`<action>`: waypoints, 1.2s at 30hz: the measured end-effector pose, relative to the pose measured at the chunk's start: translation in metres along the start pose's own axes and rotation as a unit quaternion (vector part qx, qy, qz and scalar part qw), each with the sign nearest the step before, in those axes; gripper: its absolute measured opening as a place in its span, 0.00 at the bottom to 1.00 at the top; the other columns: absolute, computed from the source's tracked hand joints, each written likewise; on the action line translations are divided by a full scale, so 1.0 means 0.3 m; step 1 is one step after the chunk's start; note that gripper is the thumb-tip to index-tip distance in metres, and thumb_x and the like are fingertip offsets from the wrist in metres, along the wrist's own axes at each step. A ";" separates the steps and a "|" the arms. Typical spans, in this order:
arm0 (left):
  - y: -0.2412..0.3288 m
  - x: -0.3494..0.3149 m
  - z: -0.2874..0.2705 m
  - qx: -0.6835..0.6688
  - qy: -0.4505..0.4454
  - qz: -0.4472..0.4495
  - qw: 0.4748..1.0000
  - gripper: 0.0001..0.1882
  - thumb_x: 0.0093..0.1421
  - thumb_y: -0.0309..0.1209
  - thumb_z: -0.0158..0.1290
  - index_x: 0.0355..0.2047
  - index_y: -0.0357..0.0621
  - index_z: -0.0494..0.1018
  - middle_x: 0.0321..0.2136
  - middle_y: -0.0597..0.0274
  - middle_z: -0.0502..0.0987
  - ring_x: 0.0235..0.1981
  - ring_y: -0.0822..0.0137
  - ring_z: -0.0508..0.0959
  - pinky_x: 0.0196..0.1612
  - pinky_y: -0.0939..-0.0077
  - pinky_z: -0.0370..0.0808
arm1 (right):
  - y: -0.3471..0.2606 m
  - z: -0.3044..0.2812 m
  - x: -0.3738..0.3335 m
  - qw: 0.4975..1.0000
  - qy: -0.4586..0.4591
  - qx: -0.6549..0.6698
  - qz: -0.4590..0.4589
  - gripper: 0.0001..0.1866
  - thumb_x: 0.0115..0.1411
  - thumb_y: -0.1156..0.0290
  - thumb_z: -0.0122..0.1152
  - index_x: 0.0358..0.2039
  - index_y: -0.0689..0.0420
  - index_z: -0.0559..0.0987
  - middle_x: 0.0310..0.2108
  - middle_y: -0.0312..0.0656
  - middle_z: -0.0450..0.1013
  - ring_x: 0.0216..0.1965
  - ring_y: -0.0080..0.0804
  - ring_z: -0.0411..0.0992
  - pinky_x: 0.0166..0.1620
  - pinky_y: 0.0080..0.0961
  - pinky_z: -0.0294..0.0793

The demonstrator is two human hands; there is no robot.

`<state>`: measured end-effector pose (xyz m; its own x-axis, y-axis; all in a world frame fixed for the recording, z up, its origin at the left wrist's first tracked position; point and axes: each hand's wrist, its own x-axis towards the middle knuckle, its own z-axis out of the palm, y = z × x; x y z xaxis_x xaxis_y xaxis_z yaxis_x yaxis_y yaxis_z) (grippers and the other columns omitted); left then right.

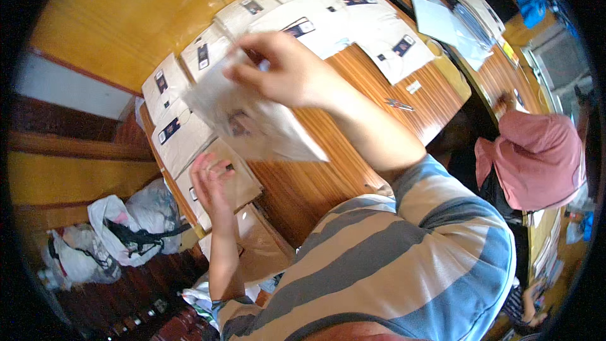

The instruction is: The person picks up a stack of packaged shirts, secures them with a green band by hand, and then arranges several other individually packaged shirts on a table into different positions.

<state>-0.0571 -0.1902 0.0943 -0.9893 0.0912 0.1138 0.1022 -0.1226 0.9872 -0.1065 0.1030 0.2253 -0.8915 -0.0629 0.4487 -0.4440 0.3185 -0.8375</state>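
Note:
My right hand (284, 69) is raised over the wooden table (315, 183) and pinches the top edge of a clear plastic bag (252, 123) holding a pale folded item. My left hand (211, 180) rests lower, fingers bent on a brown paper package (243, 186) near the table's left edge. Several white flat packages (372, 31) with small dark labels lie in overlapping rows along the far side of the table.
A small metal tool (399, 105) lies on the table at the right. A person in a pink top (536, 158) sits at the right. White plastic bags (126, 227) lie on the floor at the left. Papers and clutter (461, 12) cover a far desk.

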 end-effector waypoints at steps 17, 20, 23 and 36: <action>-0.584 -0.122 0.691 -0.239 -0.261 -0.093 0.931 0.25 0.64 0.23 0.60 0.61 0.42 0.66 0.46 0.59 0.77 0.44 0.66 0.78 0.45 0.68 0.78 | 0.177 -0.800 -0.540 0.990 0.012 0.130 0.052 0.13 0.68 0.65 0.65 0.45 0.62 0.80 0.34 0.37 0.76 0.35 0.25 0.73 0.37 0.26 0.72; -0.454 -0.070 0.829 -0.108 -0.065 -0.074 0.989 0.17 0.69 0.30 0.57 0.55 0.39 0.70 0.50 0.54 0.79 0.49 0.59 0.79 0.53 0.58 0.78 | 0.466 -0.918 -0.574 0.926 0.074 0.341 0.144 0.24 0.67 0.63 0.68 0.59 0.60 0.74 0.49 0.36 0.74 0.50 0.21 0.71 0.54 0.23 0.72; -0.390 -0.030 0.906 0.010 -0.018 -0.072 0.997 0.18 0.69 0.26 0.56 0.57 0.35 0.70 0.50 0.54 0.79 0.49 0.65 0.79 0.55 0.66 0.76 | 0.769 -0.925 -0.756 0.860 0.027 0.428 0.277 0.29 0.66 0.65 0.68 0.63 0.61 0.71 0.52 0.40 0.75 0.54 0.26 0.72 0.58 0.28 0.72; -0.185 0.119 1.145 0.259 -0.087 -0.202 0.940 0.22 0.70 0.24 0.53 0.63 0.43 0.63 0.31 0.69 0.75 0.22 0.80 0.67 0.23 0.82 0.62 | 0.936 -0.853 -0.761 0.933 0.120 0.267 0.210 0.27 0.65 0.70 0.65 0.62 0.60 0.69 0.53 0.53 0.75 0.52 0.48 0.76 0.55 0.37 0.75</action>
<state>-0.0624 0.1593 0.0821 -0.9309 0.1931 -0.3102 -0.1966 0.4511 0.8706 -0.0044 0.4488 -0.0325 -0.9797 0.1945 0.0484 -0.0978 -0.2529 -0.9625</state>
